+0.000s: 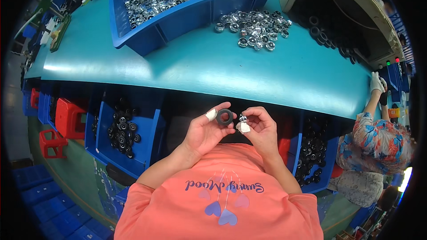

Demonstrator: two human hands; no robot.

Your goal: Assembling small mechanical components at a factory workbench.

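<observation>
My left hand holds a black rubber ring like a small tyre, pinched upright between thumb and fingers, with white tape on one finger. Close on its right, my right hand grips a small shiny chrome wheel hub in its fingertips; white tape covers a digit there too. Ring and hub are a short gap apart, both in front of my body below the table's near edge. My right fingers partly hide the hub.
A blue bin full of chrome hubs stands on the teal table, beside a loose hub pile. Black rings lie in a machine opening. Lower bins hold black wheels. Red stools stand left; a co-worker sits right.
</observation>
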